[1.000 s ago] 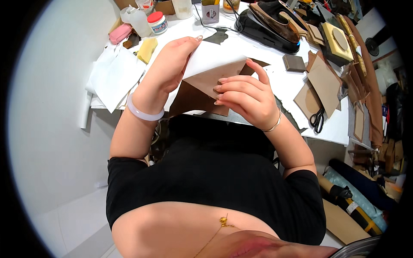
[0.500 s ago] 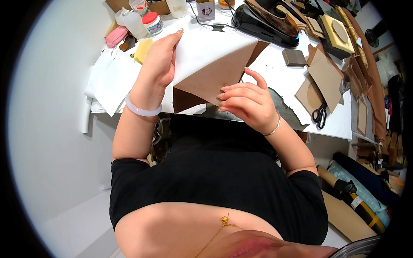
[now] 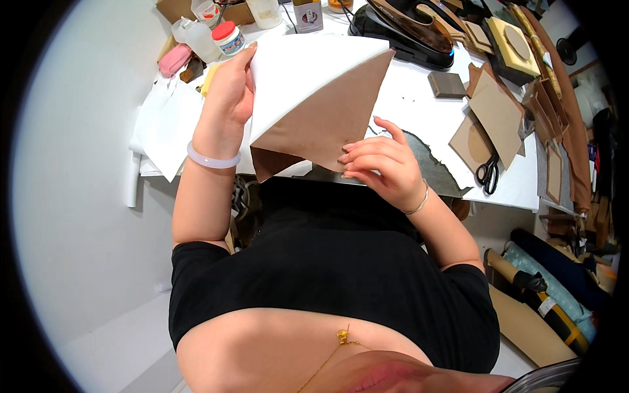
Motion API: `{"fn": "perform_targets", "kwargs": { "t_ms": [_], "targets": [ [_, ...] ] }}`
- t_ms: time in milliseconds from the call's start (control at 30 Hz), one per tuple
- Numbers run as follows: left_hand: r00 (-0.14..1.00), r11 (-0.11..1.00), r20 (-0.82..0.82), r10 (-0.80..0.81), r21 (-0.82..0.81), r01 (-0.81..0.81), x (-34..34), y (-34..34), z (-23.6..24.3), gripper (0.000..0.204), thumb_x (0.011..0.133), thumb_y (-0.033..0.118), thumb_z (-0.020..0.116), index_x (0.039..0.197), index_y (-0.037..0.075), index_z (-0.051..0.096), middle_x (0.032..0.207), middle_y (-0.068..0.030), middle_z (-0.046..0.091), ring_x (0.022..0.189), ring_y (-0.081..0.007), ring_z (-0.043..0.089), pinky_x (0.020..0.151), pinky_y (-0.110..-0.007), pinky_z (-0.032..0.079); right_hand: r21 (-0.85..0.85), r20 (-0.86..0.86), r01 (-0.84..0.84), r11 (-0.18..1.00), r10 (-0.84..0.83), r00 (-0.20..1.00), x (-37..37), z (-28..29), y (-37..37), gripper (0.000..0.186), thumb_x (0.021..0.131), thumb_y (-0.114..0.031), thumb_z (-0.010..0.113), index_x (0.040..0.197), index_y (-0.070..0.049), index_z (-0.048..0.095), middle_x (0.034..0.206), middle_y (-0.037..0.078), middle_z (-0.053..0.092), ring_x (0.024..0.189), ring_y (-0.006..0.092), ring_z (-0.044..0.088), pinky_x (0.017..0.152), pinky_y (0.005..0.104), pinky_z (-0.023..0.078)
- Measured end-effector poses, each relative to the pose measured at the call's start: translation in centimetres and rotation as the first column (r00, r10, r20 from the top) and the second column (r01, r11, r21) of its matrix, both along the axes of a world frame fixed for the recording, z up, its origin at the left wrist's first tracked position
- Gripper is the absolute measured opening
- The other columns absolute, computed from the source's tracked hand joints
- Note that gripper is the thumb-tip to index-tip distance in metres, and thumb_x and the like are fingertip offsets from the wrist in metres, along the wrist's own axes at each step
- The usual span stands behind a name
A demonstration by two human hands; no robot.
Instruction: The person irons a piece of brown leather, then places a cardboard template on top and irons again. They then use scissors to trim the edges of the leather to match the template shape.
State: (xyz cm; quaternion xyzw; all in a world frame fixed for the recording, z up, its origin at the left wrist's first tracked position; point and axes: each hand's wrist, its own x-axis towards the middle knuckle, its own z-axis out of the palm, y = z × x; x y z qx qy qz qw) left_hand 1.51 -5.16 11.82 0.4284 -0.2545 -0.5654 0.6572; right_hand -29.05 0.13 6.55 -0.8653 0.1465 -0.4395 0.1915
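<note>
A large sheet point(image 3: 314, 72), white on one face and matte brown on the other, is raised above the near edge of the table. It is bent over, so a brown flap point(image 3: 334, 111) hangs toward me. My left hand point(image 3: 229, 92) holds its left edge, the thumb along the top and the other fingers hidden behind. At the flap's lower right corner, the bent fingertips of my right hand point(image 3: 390, 160) close on the edge, one finger lifted away. A darker brown part point(image 3: 272, 162) shows beneath the fold.
A black iron point(image 3: 409, 36) stands at the back, right of a red-lidded jar point(image 3: 228, 38). Black scissors point(image 3: 487, 173) lie by tan boards point(image 3: 495, 121) on the right, near a dark grey block point(image 3: 447, 85). White papers point(image 3: 164, 124) overhang the table's left edge.
My left hand has shifted slightly left with the sheet, which now stands higher and shows more of its brown flap. My right hand has moved a little right and nearer to me.
</note>
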Motion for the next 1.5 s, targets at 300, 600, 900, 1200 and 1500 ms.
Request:
{"fn": "perform_targets", "kwargs": {
  "t_ms": [300, 600, 900, 1200, 1500],
  "targets": [
    [0.997, 0.999, -0.064, 0.049, 0.025, -0.048, 1.4, -1.6, 0.3, 0.032, 0.11, 0.014, 0.046, 0.125, -0.013, 0.056, 0.12, -0.0221, 0.071, 0.107, -0.0276, 0.073, 0.093, -0.039, 0.062, 0.074, 0.033, 0.007, 0.997, -0.01, 0.999, -1.1, -0.6, 0.5, 0.017, 0.083, -0.011, 0.085, 0.092, -0.012, 0.072, 0.097, 0.001, 0.077, 0.102, 0.0207, 0.074, 0.114, 0.0484, 0.042],
    [0.993, 0.993, 0.008, 0.119, 0.015, -0.119, 4.3, -3.5, -1.0, 0.036, 0.111, 0.015, 0.041, 0.129, -0.015, 0.05, 0.123, -0.0254, 0.068, 0.108, -0.0317, 0.073, 0.092, -0.043, 0.063, 0.21, 0.126, -0.061, 0.976, 0.035, 0.991, -1.9, -1.0, 0.7, 0.016, 0.082, -0.002, 0.083, 0.092, -0.003, 0.07, 0.096, 0.01, 0.077, 0.097, 0.0287, 0.074, 0.091, 0.0422, 0.057],
    [0.99, 0.989, 0.0, 0.143, 0.046, -0.142, 8.2, -4.3, -3.0, 0.036, 0.109, 0.011, 0.038, 0.133, -0.013, 0.05, 0.123, -0.0232, 0.069, 0.112, -0.03, 0.071, 0.096, -0.042, 0.061, 0.329, 0.247, -0.089, 0.94, 0.006, 0.969, -4.1, -0.1, 1.4, 0.014, 0.082, 0.002, 0.081, 0.091, 0.0, 0.07, 0.091, 0.011, 0.076, 0.092, 0.0294, 0.074, 0.084, 0.0378, 0.058],
    [0.952, 0.952, -0.031, 0.305, 0.035, -0.304, 12.9, -3.4, -4.5, 0.037, 0.109, 0.012, 0.039, 0.133, -0.012, 0.053, 0.128, -0.0227, 0.068, 0.114, -0.0301, 0.07, 0.098, -0.041, 0.059, 0.355, 0.498, -0.138, 0.925, -0.062, 0.865, -6.6, 0.8, 1.4, 0.011, 0.092, -0.002, 0.074, 0.091, 0.001, 0.064, 0.085, 0.013, 0.069, 0.083, 0.0264, 0.068, 0.082, 0.0409, 0.058],
    [0.757, 0.773, 0.22, 0.615, 0.024, -0.634, 28.0, -1.2, -7.6, 0.036, 0.107, 0.011, 0.044, 0.132, -0.013, 0.052, 0.132, -0.0255, 0.064, 0.115, -0.0363, 0.069, 0.098, -0.047, 0.06, 0.396, 0.61, -0.124, 0.91, -0.16, 0.776, -10.1, 4.2, -0.6, 0.024, 0.099, -0.024, 0.074, 0.094, -0.004, 0.06, 0.082, 0.008, 0.064, 0.082, 0.0216, 0.058, 0.08, 0.035, 0.05]
  ]
}}
